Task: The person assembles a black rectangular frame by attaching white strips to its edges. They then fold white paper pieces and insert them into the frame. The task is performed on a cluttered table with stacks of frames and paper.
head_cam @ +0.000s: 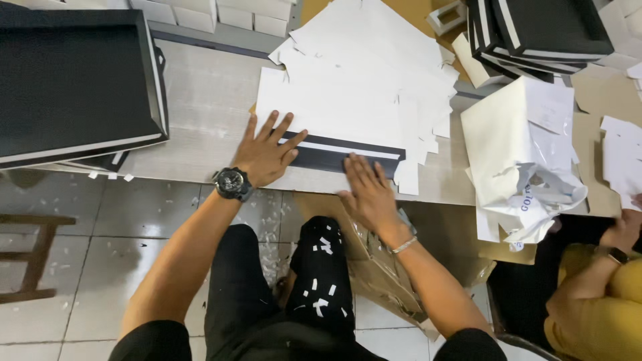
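Both hands flat, fingers spread: left hand (266, 156) and right hand (366, 189) press the black-and-white strip (334, 152) at the bench's (200, 113) near edge. Pressing step, seemingly; next calls for even smoothing.

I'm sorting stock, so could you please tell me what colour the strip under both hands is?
Black strip with a white stripe, clearest in the head view.
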